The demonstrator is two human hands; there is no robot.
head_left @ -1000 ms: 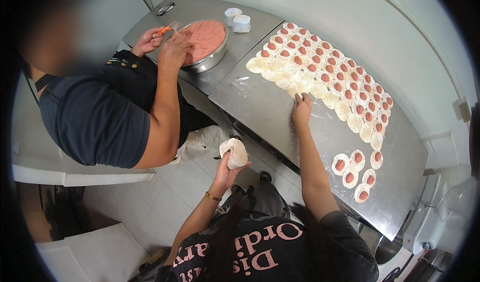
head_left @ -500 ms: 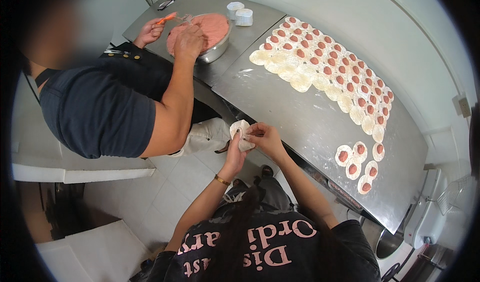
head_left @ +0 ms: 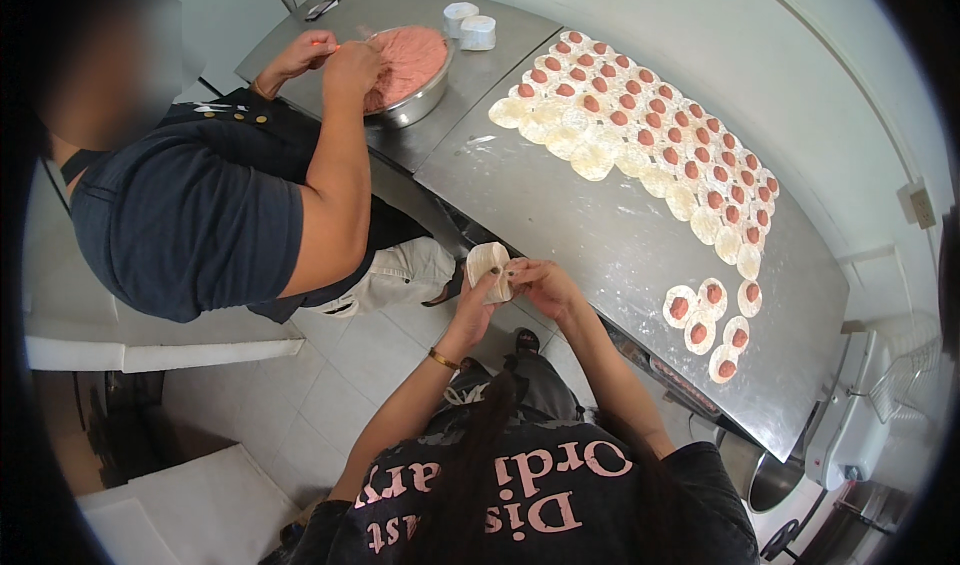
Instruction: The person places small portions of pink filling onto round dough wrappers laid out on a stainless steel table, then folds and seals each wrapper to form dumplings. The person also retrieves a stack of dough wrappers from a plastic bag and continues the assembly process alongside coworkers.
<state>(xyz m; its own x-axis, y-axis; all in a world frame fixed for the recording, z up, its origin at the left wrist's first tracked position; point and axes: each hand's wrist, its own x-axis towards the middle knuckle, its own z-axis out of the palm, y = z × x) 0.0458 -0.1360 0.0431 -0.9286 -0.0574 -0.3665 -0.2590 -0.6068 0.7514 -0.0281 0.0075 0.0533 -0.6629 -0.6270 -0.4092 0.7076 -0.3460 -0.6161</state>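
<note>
Just off the table's near edge, my left hand point(head_left: 472, 312) grips a small stack of pale, round dumpling wrappers point(head_left: 484, 258), its thumb pressed on top. My right hand point(head_left: 545, 288) pinches the stack's right edge between its fingertips; how many wrappers are caught there is hidden. Beyond my hands, overlapping wrappers point(head_left: 592, 160) cover the far side of the table in rows. Most of them carry a ball of pink meat filling point(head_left: 645, 137), while the nearer row is bare. Several filled wrappers point(head_left: 679, 308) lie apart at the right.
A co-worker point(head_left: 190, 225) stands at my left, both hands beside a steel bowl point(head_left: 425, 103) of pink filling. Two white paper-wrapped cylinders point(head_left: 478, 34) and a phone point(head_left: 323, 7) are at the back. The steel table point(head_left: 560, 220) is dusted with flour. A white machine point(head_left: 850, 415) stands at right.
The wrapper stack has turned more upright and flat in my hands, which stay together. The co-worker's hands have drawn left from the filling and come together. The whole view has shifted slightly.
</note>
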